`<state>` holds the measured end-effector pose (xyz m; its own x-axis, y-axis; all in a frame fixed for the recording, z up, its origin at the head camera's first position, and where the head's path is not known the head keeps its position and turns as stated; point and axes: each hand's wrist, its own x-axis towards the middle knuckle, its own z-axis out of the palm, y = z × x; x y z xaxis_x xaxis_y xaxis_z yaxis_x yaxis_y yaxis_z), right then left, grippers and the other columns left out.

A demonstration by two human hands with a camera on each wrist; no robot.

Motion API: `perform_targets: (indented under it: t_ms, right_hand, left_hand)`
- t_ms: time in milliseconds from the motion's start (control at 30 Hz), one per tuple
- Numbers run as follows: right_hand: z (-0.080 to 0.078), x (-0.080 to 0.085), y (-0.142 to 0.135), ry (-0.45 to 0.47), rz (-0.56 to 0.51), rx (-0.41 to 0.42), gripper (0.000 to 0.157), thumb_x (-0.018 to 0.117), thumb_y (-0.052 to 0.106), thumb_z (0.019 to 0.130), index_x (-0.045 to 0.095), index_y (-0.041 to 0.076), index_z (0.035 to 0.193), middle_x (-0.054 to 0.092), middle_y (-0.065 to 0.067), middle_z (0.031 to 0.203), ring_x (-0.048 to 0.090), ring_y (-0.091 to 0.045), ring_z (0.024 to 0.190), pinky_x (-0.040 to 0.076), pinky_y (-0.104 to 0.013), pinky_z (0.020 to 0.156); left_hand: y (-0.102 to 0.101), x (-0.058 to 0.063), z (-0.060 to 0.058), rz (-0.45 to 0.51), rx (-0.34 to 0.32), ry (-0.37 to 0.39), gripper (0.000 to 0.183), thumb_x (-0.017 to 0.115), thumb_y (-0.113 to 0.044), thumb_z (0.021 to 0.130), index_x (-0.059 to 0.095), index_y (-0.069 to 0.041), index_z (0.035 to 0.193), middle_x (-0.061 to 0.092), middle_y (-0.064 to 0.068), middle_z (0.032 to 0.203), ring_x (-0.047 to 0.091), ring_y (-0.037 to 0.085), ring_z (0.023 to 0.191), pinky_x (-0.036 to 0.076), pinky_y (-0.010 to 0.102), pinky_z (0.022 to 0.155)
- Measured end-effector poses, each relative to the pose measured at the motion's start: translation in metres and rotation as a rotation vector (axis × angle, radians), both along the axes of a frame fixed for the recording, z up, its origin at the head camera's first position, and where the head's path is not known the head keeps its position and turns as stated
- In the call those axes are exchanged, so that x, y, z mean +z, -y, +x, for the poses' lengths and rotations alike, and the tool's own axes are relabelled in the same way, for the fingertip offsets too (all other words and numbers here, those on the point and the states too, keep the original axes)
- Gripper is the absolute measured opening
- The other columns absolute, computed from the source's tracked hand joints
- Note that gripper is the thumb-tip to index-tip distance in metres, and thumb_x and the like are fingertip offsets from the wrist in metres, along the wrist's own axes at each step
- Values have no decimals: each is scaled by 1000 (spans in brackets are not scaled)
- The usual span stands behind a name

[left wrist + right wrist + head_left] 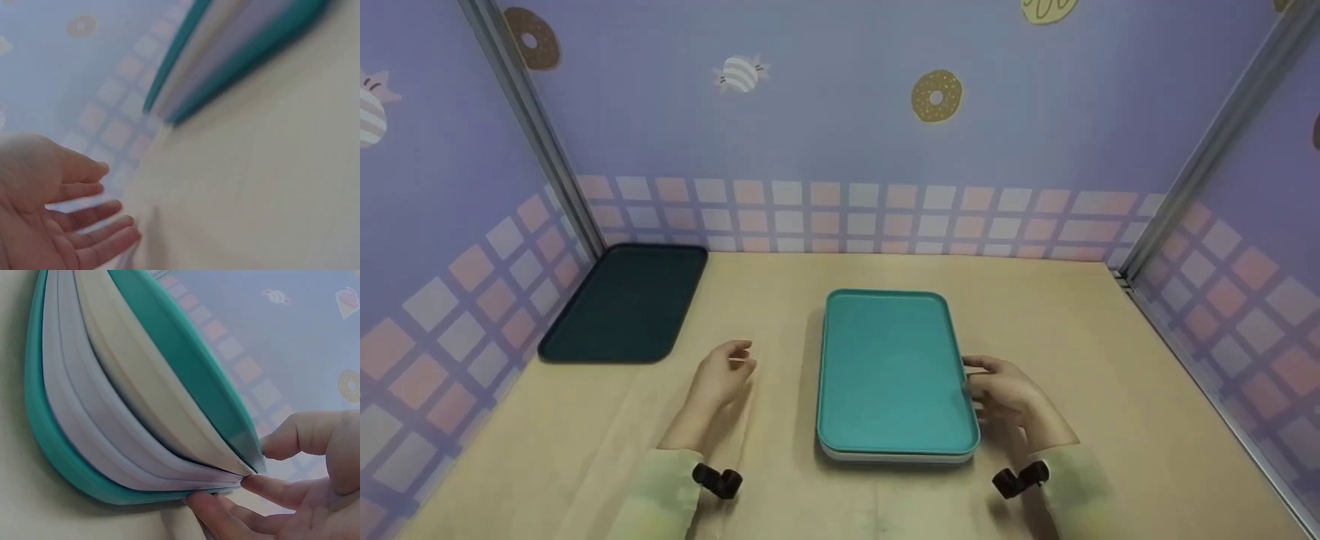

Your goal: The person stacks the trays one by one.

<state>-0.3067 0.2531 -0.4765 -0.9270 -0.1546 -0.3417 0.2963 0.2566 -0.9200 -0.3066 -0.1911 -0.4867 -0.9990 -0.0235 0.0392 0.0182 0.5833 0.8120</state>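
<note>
A stack of trays (896,375) lies on the table, with a teal tray on top. From the side, the right wrist view shows a cream tray (140,377) and white trays (84,394) between the top teal tray (191,354) and a bottom teal tray (62,455). My right hand (1005,394) grips the stack's right edge, thumb at the top tray's rim and fingers at the lower edges. To the left of the stack, apart from it, my left hand (724,377) hovers with loosely bent fingers and holds nothing.
At the back left a dark green tray (626,304) lies on the wooden table (780,300). Patterned walls (840,135) with metal corner posts (536,135) close off the back and both sides.
</note>
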Motion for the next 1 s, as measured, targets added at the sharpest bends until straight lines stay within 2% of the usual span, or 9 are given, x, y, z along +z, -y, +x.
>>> perform_targets:
  t_ms: [67, 167, 267, 367, 467, 567, 667, 867, 1000]
  right_hand:
    - [0, 0, 1, -1, 5, -1, 77, 56, 0, 83, 34, 1, 157, 57, -14, 121, 61, -21, 92, 51, -38, 76]
    - [1, 1, 1, -6, 13, -2, 78, 55, 0, 82, 34, 1, 157, 57, -16, 122, 61, -21, 89, 51, -38, 74]
    - [1, 1, 1, -11, 9, -1, 76, 55, 0, 83, 35, 1, 157, 57, -15, 120, 60, -20, 85, 50, -37, 72]
    - [1, 1, 1, -15, 7, -2, 75, 55, 1, 85, 35, 1, 157, 59, -10, 109, 57, -18, 80, 48, -36, 71]
    - [1, 0, 1, -15, 13, -3, 75, 54, 1, 85, 34, 2, 158, 56, -7, 101, 52, -17, 75, 48, -36, 70]
    - [1, -1, 2, -20, 26, -2, 76, 53, 1, 85, 32, 2, 158, 57, -11, 108, 53, -17, 75, 48, -36, 71]
    - [1, -1, 2, -27, 38, -5, 77, 53, 1, 85, 33, 2, 158, 55, -17, 124, 54, -17, 76, 49, -37, 72]
    - [1, 0, 3, -24, 39, -9, 76, 55, 1, 85, 33, 1, 158, 55, -19, 131, 57, -18, 82, 50, -37, 74]
    - [2, 1, 2, -25, 48, -1, 76, 55, 1, 85, 33, 0, 158, 55, -21, 135, 60, -20, 89, 50, -36, 73]
  left_hand:
    - [27, 0, 0, -96, 31, -65, 40, 57, -5, 101, 56, 8, 139, 59, 31, 133, 59, 46, 125, 52, 54, 105]
    - [68, 4, 0, -232, 78, -94, 39, 55, -5, 102, 56, 6, 140, 54, 32, 137, 53, 49, 128, 48, 60, 106]
    - [105, 8, 3, -358, 126, -57, 41, 50, -8, 104, 52, 2, 144, 46, 33, 144, 44, 54, 133, 45, 66, 105]
    - [135, 6, 7, -465, 162, -1, 43, 46, -6, 104, 49, 2, 147, 40, 37, 147, 38, 59, 133, 40, 70, 106]
    - [155, 1, 12, -532, 188, 52, 45, 42, 0, 103, 47, 4, 147, 39, 40, 147, 32, 61, 135, 27, 73, 115]
    - [165, -4, 15, -550, 221, 65, 43, 44, 0, 104, 49, 4, 147, 39, 40, 147, 29, 61, 138, 13, 76, 118]
    - [166, -7, 14, -561, 251, 24, 39, 51, -8, 106, 53, 2, 143, 43, 38, 144, 32, 60, 136, 10, 77, 118]
    - [159, -8, 10, -597, 276, -47, 24, 61, -13, 102, 69, -2, 123, 56, 32, 125, 44, 55, 123, 17, 74, 119]
    - [153, -8, 11, -585, 258, -81, 18, 65, -11, 100, 74, -3, 113, 62, 26, 112, 51, 48, 109, 37, 66, 110]
